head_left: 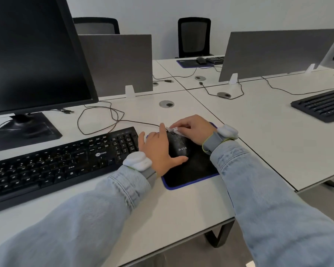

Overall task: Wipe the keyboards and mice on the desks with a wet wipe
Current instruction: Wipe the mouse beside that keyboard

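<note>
Mouse wiping, near desk.
Right hand (193,130) fingers pinch the wet wipe (175,130) against the front of the mouse (178,146); left hand (158,149) grips the mouse's side, thumb at its rear. Mouse rests on mouse pad (193,174), right of keyboard (62,160).

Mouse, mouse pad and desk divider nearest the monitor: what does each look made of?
Mouse: looks like black matte plastic, a smooth shell with a printed logo. Mouse pad: probably fabric over foam, dull black with a stitched blue edge. Divider: seemingly grey felt or fabric-covered board, non-reflective, standing in white plastic-looking clips.
</note>
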`<act>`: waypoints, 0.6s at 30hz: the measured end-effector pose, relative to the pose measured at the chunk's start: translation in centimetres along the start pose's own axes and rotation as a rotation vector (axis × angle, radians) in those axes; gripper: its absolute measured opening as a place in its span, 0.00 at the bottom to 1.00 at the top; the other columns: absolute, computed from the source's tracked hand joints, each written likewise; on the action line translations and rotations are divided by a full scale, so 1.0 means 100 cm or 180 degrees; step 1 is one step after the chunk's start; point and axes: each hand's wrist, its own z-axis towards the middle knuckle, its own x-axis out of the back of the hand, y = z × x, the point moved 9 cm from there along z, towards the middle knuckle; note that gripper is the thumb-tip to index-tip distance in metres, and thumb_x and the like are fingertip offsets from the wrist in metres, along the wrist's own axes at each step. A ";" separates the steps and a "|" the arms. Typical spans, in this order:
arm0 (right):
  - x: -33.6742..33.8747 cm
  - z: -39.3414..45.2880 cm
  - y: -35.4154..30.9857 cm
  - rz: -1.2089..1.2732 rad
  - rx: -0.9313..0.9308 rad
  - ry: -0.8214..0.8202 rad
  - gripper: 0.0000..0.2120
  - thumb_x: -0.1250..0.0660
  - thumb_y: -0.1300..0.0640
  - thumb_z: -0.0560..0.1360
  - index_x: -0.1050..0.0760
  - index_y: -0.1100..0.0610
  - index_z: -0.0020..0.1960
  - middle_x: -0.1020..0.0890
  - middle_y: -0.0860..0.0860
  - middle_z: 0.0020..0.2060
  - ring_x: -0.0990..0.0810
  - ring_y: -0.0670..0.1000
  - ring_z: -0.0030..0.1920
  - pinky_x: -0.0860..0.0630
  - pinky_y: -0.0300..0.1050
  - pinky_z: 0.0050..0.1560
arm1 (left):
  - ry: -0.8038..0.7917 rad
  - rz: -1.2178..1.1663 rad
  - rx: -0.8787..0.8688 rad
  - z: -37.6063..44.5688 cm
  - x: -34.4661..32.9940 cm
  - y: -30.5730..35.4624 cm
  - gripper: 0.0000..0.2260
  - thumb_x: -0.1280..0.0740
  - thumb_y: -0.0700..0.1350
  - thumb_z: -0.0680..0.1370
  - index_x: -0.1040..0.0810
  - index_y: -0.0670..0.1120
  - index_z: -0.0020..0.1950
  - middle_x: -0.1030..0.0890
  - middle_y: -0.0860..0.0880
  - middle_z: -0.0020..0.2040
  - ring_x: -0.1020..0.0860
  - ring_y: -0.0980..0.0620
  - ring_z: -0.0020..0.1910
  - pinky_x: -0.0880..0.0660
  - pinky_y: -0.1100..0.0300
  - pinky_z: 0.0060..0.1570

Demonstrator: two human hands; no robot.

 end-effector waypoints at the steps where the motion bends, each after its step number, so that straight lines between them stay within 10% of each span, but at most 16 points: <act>1: 0.000 -0.005 0.000 0.0001 -0.0020 0.0013 0.11 0.35 0.60 0.78 0.17 0.53 0.56 0.18 0.41 0.46 0.21 0.35 0.46 0.33 0.21 0.47 | -0.0012 -0.0028 0.0018 0.000 -0.001 -0.001 0.56 0.30 0.71 0.68 0.53 0.43 0.82 0.25 0.49 0.69 0.32 0.49 0.72 0.54 0.47 0.77; 18: 0.037 -0.053 -0.022 -0.0196 -0.0021 0.1111 0.12 0.37 0.60 0.78 0.17 0.51 0.55 0.15 0.44 0.50 0.20 0.41 0.50 0.28 0.29 0.52 | 0.0052 -0.0351 -0.0080 0.002 -0.005 -0.006 0.56 0.29 0.71 0.66 0.52 0.43 0.81 0.23 0.51 0.64 0.30 0.49 0.69 0.51 0.45 0.75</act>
